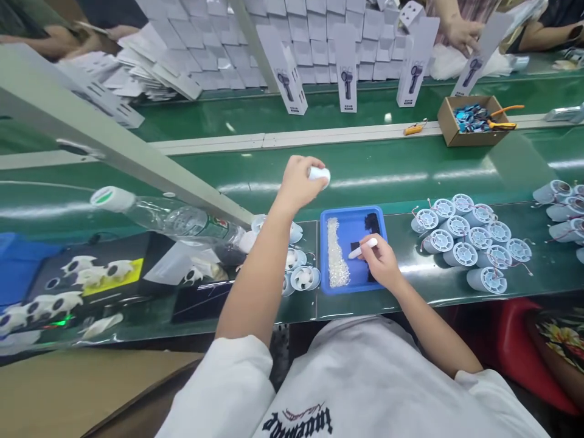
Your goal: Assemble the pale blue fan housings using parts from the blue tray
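Note:
My left hand [302,182], raised over the green surface beyond the tray, is closed around a small white cylindrical part [320,176]. My right hand [379,260] pinches a white pen-like tool [363,248] whose tip points left over the blue tray [354,288]. Inside the tray, small clear-white pieces [336,255] lie in a strip on the left, and black pieces [371,224] lie on the right. Partly behind my left forearm, several pale blue housings [305,278] stand left of the tray. More pale blue housings with wires [460,253] are grouped on its right.
A clear bottle [182,220] lies at the left near a slanted metal post [137,155]. White boxes [347,73] stand across the far side. A cardboard box [469,139] holds blue parts and orange-handled tools. Another person's hand [463,33] is at the upper right.

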A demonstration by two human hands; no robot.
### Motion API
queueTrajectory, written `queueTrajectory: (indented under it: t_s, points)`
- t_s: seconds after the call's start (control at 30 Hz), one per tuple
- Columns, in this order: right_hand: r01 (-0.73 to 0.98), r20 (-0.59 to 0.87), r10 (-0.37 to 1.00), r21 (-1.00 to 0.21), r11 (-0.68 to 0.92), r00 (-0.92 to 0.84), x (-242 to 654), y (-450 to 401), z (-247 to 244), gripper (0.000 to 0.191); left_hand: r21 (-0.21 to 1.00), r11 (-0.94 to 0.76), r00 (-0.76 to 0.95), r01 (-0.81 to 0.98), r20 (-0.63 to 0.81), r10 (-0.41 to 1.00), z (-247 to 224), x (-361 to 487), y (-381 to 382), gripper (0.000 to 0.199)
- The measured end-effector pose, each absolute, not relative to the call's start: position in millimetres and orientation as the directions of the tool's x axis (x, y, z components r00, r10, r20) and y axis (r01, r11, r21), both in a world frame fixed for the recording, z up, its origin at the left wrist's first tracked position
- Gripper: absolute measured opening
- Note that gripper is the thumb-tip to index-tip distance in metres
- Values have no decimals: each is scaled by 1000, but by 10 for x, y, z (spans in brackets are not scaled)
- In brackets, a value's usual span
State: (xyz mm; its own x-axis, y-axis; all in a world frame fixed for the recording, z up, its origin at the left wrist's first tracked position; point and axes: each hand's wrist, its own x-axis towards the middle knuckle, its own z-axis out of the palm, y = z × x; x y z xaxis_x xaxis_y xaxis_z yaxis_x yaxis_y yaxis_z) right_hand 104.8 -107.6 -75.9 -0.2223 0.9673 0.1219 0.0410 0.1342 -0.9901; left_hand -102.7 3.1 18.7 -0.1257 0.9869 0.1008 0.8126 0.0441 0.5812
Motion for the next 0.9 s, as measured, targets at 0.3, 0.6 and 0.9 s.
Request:
queueTrajectory:
  t_s: [0.3,0.6,0.9]
  points:
    - [137,185,957,-966,219,-225,984,-1027,-778,44,863,-166,-221,477,300,928,406,-1065,-921,26]
    - [261,267,935,-909,325,-234,1005,-1039,-719,32,934,-30,-391,357,179,903,91,-1363,-1251,28]
    - [451,414,848,-720,527,-331,929,-777,-515,35,928,-125,-331,351,247,911,41,-1247,-1288,20]
